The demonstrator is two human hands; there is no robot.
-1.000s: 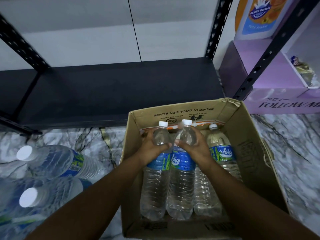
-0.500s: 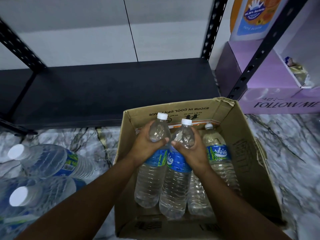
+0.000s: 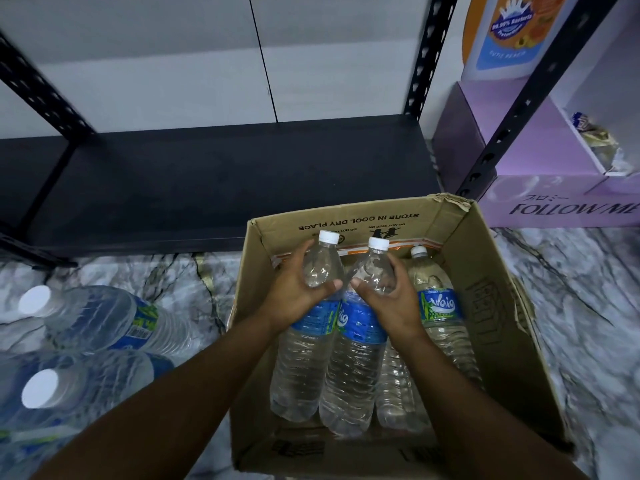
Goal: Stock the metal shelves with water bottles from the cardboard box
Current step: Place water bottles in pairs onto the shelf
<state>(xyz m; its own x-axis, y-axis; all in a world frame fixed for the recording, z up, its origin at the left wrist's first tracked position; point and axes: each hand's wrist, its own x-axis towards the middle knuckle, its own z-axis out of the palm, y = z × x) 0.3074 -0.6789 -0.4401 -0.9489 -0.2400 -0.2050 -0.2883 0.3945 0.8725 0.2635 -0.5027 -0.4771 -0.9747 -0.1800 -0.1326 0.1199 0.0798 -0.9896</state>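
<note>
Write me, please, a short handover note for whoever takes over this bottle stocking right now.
Left hand grips the upper part of one water bottle; right hand grips a second bottle beside it. Both bottles are over the open cardboard box, not yet clear of it.
A third bottle stands in the box at the right, and at least one more shows behind the right hand.
The black metal shelf just beyond the box holds no bottles in view.
Further bottles lie on the marble floor to the left.
Left to do: carry the two held bottles to the shelf, then the rest.
</note>
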